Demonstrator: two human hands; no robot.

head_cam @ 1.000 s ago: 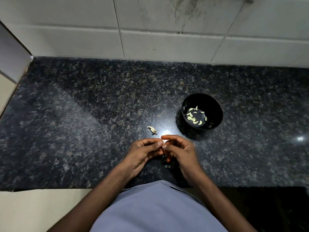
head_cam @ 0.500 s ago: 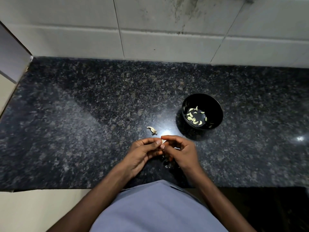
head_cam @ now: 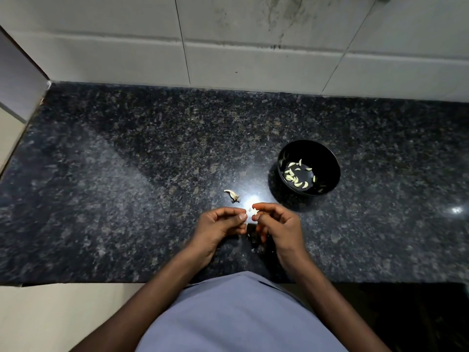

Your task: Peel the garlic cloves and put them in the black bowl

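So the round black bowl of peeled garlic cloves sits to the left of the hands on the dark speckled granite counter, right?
Not quite. In the head view the round black bowl, holding peeled garlic cloves, sits on the dark speckled granite counter to the right of the hands and farther back, beyond the right hand. The rest holds.

pale garlic clove [head_cam: 254, 211] pinched, peeled cloves [head_cam: 297, 176] in black bowl [head_cam: 327, 158]
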